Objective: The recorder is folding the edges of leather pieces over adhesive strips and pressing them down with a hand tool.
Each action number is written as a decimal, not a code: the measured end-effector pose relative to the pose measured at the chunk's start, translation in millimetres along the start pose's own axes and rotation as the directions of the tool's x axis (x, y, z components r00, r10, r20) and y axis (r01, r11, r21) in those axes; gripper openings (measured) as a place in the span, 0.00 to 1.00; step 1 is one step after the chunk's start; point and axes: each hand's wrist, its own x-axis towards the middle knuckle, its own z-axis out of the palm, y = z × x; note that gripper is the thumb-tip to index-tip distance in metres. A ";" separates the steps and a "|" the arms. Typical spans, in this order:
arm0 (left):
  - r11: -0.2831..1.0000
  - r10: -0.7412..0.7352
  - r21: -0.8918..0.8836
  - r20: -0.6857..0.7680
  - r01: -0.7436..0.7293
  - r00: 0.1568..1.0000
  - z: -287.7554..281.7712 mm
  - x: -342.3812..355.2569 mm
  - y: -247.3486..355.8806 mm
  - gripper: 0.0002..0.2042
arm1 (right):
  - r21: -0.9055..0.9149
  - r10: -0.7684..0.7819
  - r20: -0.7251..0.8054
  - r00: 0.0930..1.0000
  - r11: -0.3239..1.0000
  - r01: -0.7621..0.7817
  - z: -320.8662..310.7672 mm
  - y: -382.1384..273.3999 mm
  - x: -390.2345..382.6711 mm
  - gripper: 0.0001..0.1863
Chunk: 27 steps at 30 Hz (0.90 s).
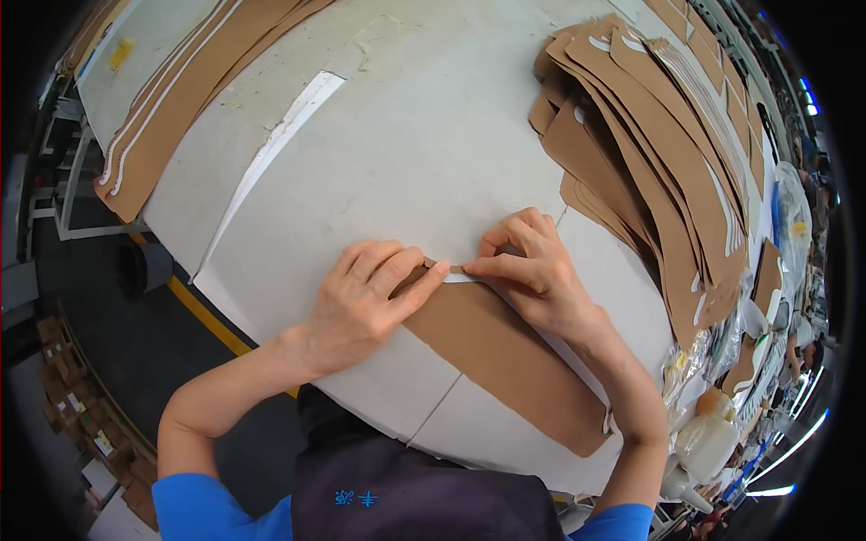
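Note:
A long brown sheet panel [514,370] lies slantwise on the pale worktable, with white showing along its far end and its right edge. My left hand [365,298] is closed at the panel's far end, thumb and index finger pressing a narrow brown flap there. Close beside it, my right hand [537,270] pinches the same flap between thumb and forefinger. A short length of the flap and a white band below it show between the fingertips. Part of the panel's right edge is hidden under my right hand and forearm.
A fanned pile of similar brown panels [649,153] rests at the right. More brown panels [194,99] lie at the far left. Between them is a loose white strip [280,140]. A whitish plastic bottle [708,442] stands by the right edge among clear plastic bags [690,365].

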 end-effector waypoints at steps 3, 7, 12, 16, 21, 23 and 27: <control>1.000 0.004 0.005 -0.012 -0.004 1.000 -0.4 -0.5 -0.8 0.24 | -0.040 -0.073 -0.016 0.997 0.997 0.072 3.7 1.8 -2.1 0.18; 1.000 0.003 0.023 -0.001 -0.003 1.000 -1.7 -2.6 -1.8 0.24 | -0.109 -0.130 -0.046 0.990 0.986 0.125 11.2 -1.3 -4.9 0.20; 1.000 -0.026 -0.018 -0.003 0.026 1.000 -4.4 -3.0 0.4 0.24 | -0.193 -0.171 -0.065 0.983 0.969 0.156 21.8 -8.1 -8.9 0.23; 0.978 -0.147 -0.151 -0.016 0.143 0.989 -3.3 1.0 2.9 0.17 | -0.258 -0.208 -0.059 0.976 0.948 0.187 29.9 -14.4 -9.6 0.28; 0.930 -0.232 -0.285 0.031 0.231 0.972 -6.3 18.8 -6.4 0.09 | -0.180 -0.081 -0.149 0.985 0.982 0.054 1.8 -42.3 -14.1 0.29; 0.940 -0.194 -0.277 0.044 0.199 0.980 -8.9 20.2 -16.3 0.08 | 0.047 0.219 -0.309 0.925 0.976 -0.215 -23.7 -57.0 -45.6 0.26; 0.968 -0.145 -0.206 -0.002 0.142 0.989 -11.2 36.4 -47.3 0.06 | -0.108 0.391 -0.518 0.761 0.852 -0.512 -52.1 -62.6 -155.6 0.20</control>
